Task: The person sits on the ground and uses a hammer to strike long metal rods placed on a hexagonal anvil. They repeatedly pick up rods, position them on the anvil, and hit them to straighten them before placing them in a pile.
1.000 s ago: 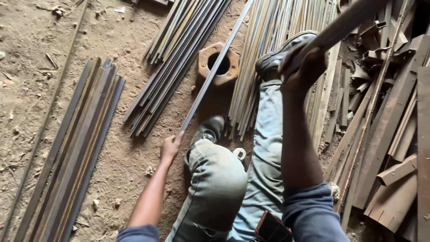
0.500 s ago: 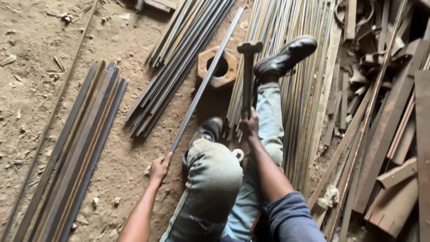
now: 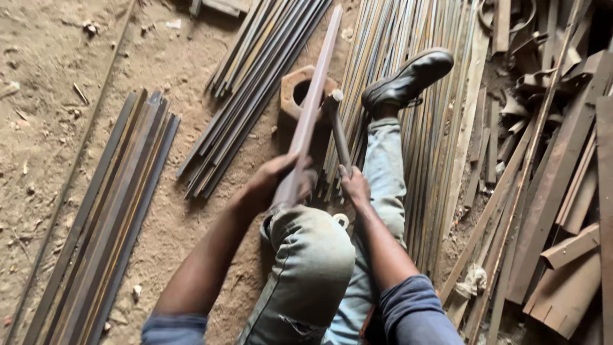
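Left hand (image 3: pixel 276 181) clenched around a long flat metal bar (image 3: pixel 311 110) lying across the hexagonal block (image 3: pixel 295 96). Right hand (image 3: pixel 355 186) gripping a hammer (image 3: pixel 337 128), head just beside that block.

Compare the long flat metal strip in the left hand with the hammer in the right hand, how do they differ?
The metal strip is long, thin and flat, running far up past the hexagonal block; the hammer is much shorter, with a round handle and a head at its top end. The left hand grips the strip near its lower end; the right hand grips the hammer's handle. Both slant over the block.
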